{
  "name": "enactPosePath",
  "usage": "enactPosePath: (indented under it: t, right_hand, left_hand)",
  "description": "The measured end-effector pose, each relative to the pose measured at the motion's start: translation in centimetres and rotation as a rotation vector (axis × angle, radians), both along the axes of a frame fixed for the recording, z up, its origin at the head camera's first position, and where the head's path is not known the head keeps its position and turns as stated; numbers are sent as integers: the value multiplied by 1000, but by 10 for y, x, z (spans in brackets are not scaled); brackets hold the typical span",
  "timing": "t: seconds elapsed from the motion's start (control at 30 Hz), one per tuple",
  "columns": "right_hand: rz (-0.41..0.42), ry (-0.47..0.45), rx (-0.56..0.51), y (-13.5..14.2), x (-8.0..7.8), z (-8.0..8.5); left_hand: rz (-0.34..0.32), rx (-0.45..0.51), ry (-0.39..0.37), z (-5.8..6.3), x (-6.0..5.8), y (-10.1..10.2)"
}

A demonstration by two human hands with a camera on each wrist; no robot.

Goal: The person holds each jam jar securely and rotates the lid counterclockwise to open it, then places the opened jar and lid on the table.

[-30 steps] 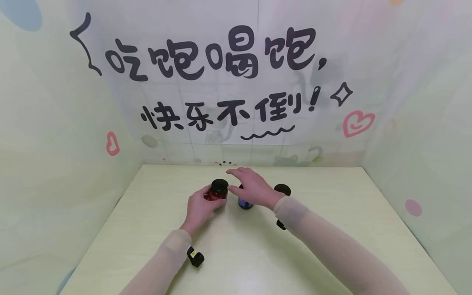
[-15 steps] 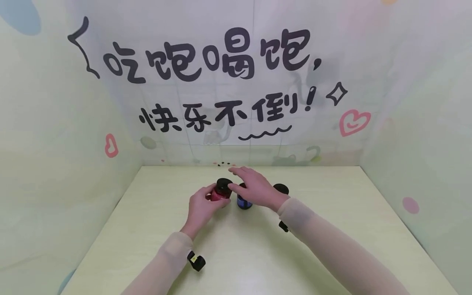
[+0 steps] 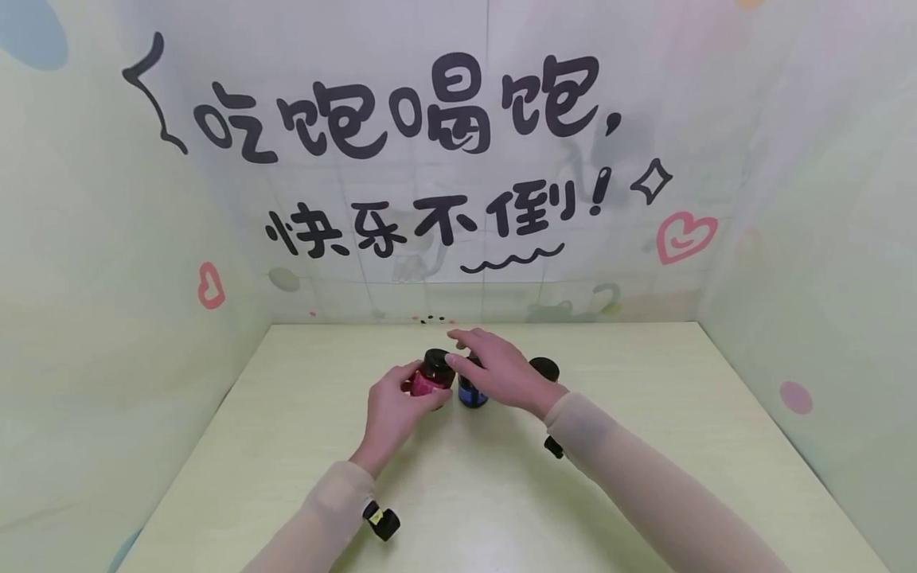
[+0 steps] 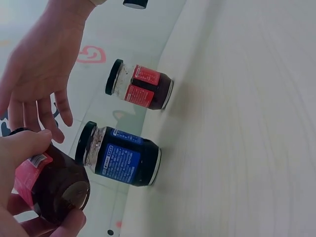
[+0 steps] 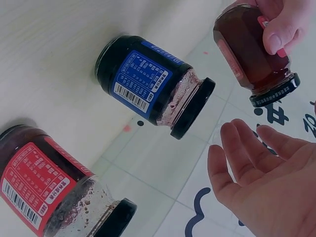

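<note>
My left hand (image 3: 392, 407) grips a jar of dark jam (image 3: 428, 383) with a pink-red label and black lid, thumb on the near side and fingers behind. The jar is raised and tilted; its glass base (image 4: 74, 195) shows in the left wrist view. Beside its lid my right hand (image 3: 501, 372) hovers with fingers extended and holds nothing. In the right wrist view its fingertips (image 5: 232, 131) are a little apart from the held jar's lid (image 5: 275, 91). Below the right hand a blue-labelled jar (image 5: 143, 81) stands upright on the table, partly covered in the head view.
A third jar (image 4: 143, 88), with a red label and black lid, stands on the pale wooden table (image 3: 458, 493) right of the blue-labelled one. The right forearm hides most of it from above. Printed cloth walls (image 3: 458, 183) enclose the table's back and sides.
My left hand has brought the held jar slightly right, nearer the right hand, and more of its pink-red label shows. The right hand keeps nearly the same place.
</note>
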State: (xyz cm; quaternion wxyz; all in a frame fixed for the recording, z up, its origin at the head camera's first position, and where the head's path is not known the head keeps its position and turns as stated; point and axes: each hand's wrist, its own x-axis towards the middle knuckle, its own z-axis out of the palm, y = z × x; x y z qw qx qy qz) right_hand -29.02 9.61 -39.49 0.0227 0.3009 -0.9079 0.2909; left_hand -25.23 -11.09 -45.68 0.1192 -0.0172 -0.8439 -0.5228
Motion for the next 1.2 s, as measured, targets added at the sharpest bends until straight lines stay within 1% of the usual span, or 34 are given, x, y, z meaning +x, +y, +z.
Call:
enactPosePath:
  t: [0.27, 0.5, 0.67, 0.8, 0.97, 1.2]
  right_hand:
    - [-20, 4, -28, 1, 5, 0]
    - [-19, -21, -98, 1, 8, -2]
    - [-6, -63, -134, 0, 13, -4]
    - [-9, -59, -138, -1, 17, -6]
    - [-36, -47, -133, -1, 19, -6]
    - [-126, -23, -125, -3, 22, -8]
  left_hand:
    - [10, 0, 61, 6, 9, 8]
    - [13, -7, 91, 11, 16, 14]
    - [23, -43, 112, 11, 25, 16]
    - [26, -68, 138, 10, 30, 17]
    - [23, -77, 170, 9, 33, 19]
    - [26, -104, 195, 12, 36, 25]
